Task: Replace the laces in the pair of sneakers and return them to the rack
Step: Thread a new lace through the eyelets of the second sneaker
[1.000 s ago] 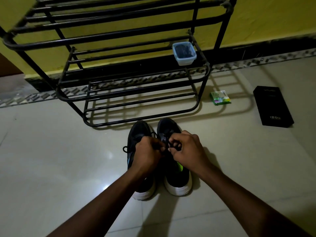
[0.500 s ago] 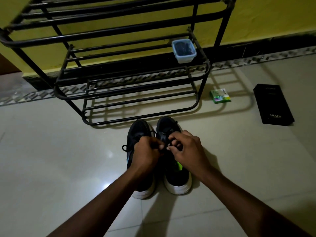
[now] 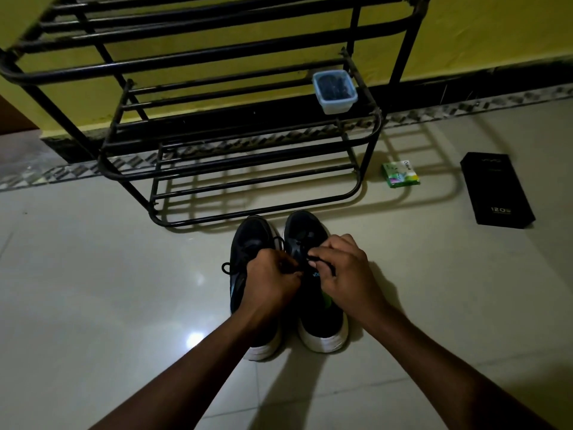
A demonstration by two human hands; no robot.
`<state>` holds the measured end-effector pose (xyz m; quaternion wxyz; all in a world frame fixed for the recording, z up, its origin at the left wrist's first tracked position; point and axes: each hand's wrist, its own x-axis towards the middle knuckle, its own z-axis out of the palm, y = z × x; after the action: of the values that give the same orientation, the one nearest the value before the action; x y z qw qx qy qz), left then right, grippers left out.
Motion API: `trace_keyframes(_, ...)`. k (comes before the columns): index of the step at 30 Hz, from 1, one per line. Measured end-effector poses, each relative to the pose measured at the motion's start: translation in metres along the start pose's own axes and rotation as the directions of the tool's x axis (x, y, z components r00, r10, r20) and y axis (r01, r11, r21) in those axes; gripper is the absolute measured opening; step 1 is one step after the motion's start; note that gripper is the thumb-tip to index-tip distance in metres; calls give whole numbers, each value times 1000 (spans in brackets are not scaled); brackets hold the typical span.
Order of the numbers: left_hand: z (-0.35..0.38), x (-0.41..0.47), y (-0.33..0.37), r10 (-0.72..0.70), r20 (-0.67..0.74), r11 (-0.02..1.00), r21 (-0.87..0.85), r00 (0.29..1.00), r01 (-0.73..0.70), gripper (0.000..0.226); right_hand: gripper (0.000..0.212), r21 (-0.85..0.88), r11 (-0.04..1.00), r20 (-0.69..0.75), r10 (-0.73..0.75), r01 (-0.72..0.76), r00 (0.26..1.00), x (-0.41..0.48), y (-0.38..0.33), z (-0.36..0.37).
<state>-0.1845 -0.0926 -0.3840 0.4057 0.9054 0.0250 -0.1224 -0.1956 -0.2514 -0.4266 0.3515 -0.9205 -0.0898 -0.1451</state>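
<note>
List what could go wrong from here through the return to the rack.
The left hand and right hand pinch the black lace over a black sneaker in dim light; an eyelet could be missed. The other sneaker's lace loop hangs over its side and may snag on the rack bars. The plastic container at the shelf's end could be knocked off.
</note>
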Motion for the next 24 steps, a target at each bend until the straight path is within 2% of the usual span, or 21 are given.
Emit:
trace_keyframes(5, -1, 3, -1, -52, 21, 998, -33, 998, 53, 4, 16, -15, 999, 59, 34, -33, 998, -4, 0, 4)
trace_keyframes(11, 1, 2, -1, -55, -4, 997, -47, 998, 54, 7, 9, 14, 988, 34, 152, -152, 988, -2, -2, 10)
trace_keyframes(15, 1, 4, -4, -101, 18, 991, -87, 995, 102, 6, 8, -4, 988, 57, 153, -153, 987, -3, -6, 14)
trace_keyframes(24, 2, 7, -7, -109, 39, 990, -85, 993, 112, 6, 10, -76, 988, 76, 137, -132, 988, -1, -5, 12)
